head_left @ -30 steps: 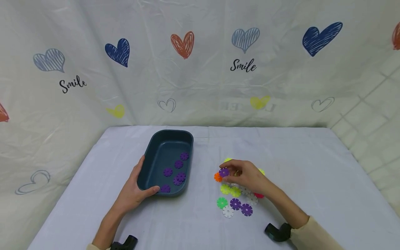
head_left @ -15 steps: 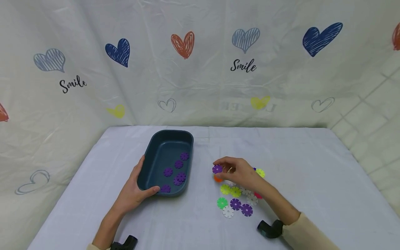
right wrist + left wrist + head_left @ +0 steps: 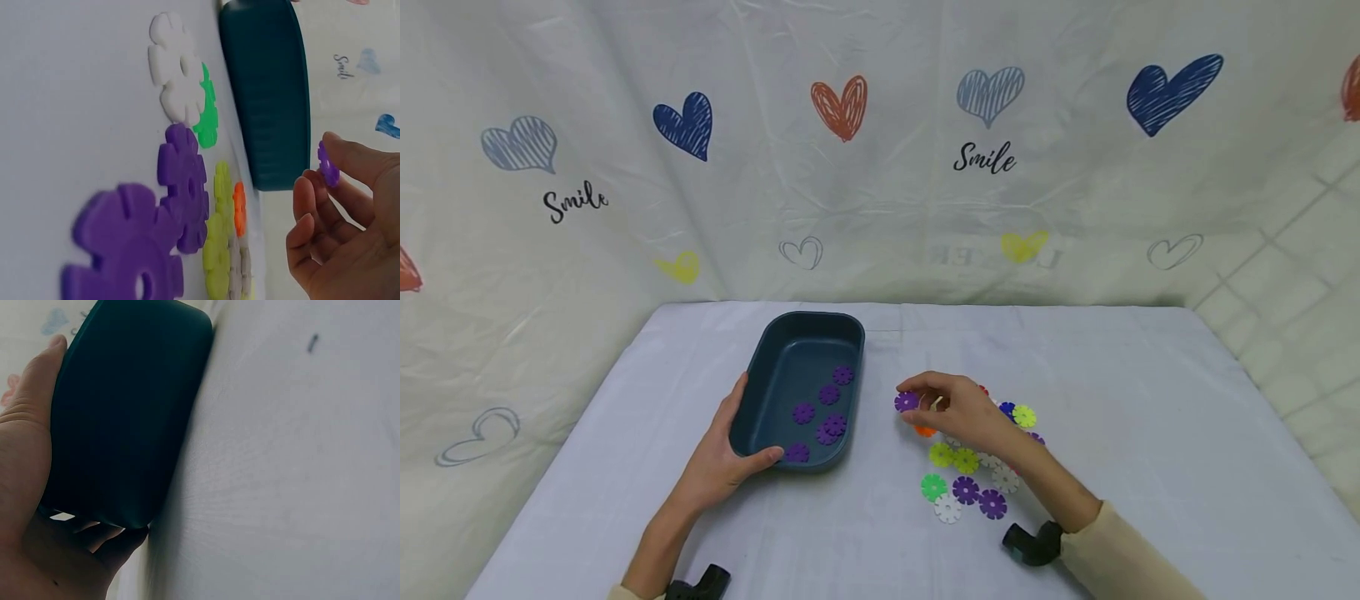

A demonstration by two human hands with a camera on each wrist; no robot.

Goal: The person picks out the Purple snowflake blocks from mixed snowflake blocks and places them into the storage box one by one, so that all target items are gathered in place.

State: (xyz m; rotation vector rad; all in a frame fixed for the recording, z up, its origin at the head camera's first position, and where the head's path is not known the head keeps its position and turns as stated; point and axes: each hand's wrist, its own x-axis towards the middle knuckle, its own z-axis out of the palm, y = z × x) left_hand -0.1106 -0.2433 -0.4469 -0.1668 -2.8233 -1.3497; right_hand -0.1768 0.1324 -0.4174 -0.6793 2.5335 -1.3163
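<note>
Purple plastic flower (image 3: 907,402), right of the tray (image 3: 786,367) and raised above the table (image 3: 1135,392), is pinched in the narrow grip of the right hand (image 3: 962,408), between thumb and fingertips. The left hand (image 3: 726,446) holds the tray's near left corner, its grip spread wide. Inside the tray lie several purple discs (image 3: 803,413). Farther right of the tray, a green flower (image 3: 933,487), a white flower (image 3: 947,508) and two yellow flowers (image 3: 966,461) rest on the table.
</note>
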